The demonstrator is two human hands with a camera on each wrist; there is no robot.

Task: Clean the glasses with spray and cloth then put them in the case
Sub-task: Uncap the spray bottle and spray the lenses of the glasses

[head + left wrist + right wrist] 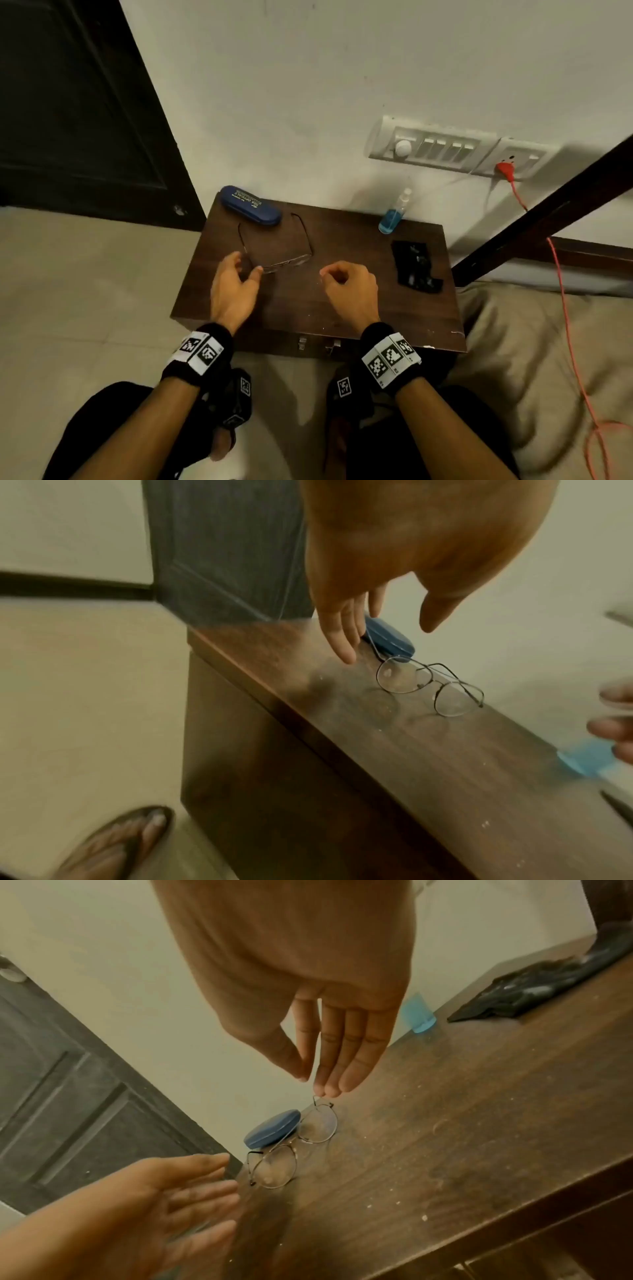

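Resting glasses (274, 246) between open hands, ungripped

A small dark wood table (342, 308) stood against a pale wall (342, 68), with a dark panelled door (75, 109) to its left over a light tiled floor (85, 291). Above the table's right end a white switch panel (442, 147) held a red plug (506, 170), its orange cord (565, 308) trailing down past a dark bed frame (548, 212) onto beige bedding (548, 359).
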